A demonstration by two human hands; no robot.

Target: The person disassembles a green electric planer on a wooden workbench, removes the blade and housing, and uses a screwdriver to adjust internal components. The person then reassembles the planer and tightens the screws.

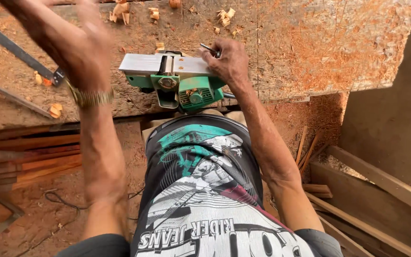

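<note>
A green electric planer (177,78) lies upside down at the near edge of a sawdust-covered wooden bench (300,43), its metal sole plate facing up. My right hand (229,62) rests on the right end of the sole plate and pinches a thin metal key (209,48) between its fingers. My left hand (79,45) is raised above the bench to the left of the planer and is blurred by motion. A metal watch (91,97) sits on that wrist. Whether this hand holds anything is not clear.
A long dark metal bar (15,50) lies diagonally on the bench's left part. Wood chips (224,16) are scattered along the far side. Stacked planks (29,157) lie lower left, and boards (372,190) lean at the right. A dark cable (60,200) runs across the dusty floor.
</note>
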